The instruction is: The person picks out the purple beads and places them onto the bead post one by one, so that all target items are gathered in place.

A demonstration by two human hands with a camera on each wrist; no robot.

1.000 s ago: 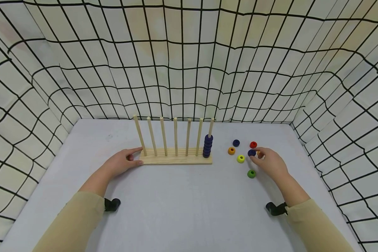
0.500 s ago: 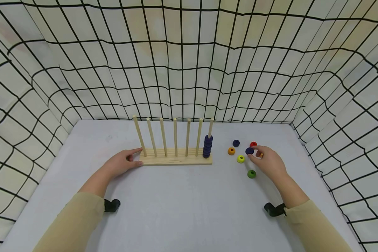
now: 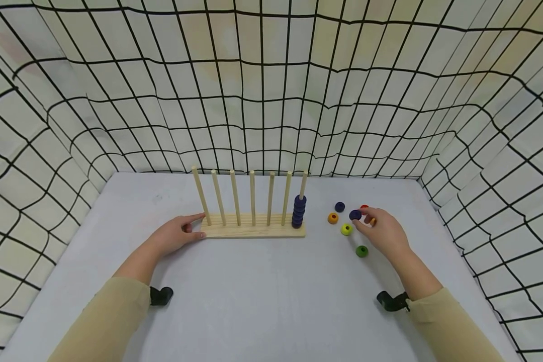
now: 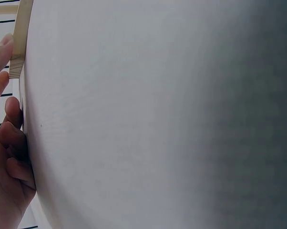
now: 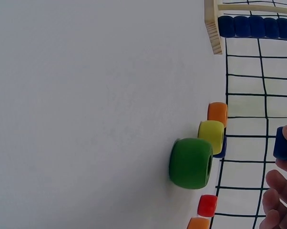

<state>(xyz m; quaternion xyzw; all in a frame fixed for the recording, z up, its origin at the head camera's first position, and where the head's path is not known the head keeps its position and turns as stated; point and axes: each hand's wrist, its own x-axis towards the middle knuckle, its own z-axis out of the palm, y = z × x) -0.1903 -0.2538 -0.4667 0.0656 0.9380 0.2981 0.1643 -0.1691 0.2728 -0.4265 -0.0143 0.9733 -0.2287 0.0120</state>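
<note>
My left hand [image 3: 174, 234] holds the left end of a wooden peg rack [image 3: 253, 232], thumb at its front edge and index finger at the back. Several upright pegs rise from the rack; only the rightmost carries beads, a stack of dark blue beads [image 3: 298, 211]. Pinched between thumb and fingertips of my right hand [image 3: 389, 234] is another blue bead [image 5: 282, 143], which the right wrist view shows raised off the table. Close by lie a loose blue bead [image 3: 340, 206], an orange bead [image 3: 333, 218], a yellow bead [image 3: 346, 229] and a green bead [image 3: 362, 251].
A red bead [image 3: 364, 206] and a second orange bead [image 3: 373, 221] lie partly hidden behind the right hand. Black netting [image 3: 262, 100] over white sheets encloses the back and sides of the white table [image 3: 253, 301].
My right hand has lifted the blue bead and carried it slightly left and away from me, covering more of the red bead. The left hand keeps its place on the rack.
</note>
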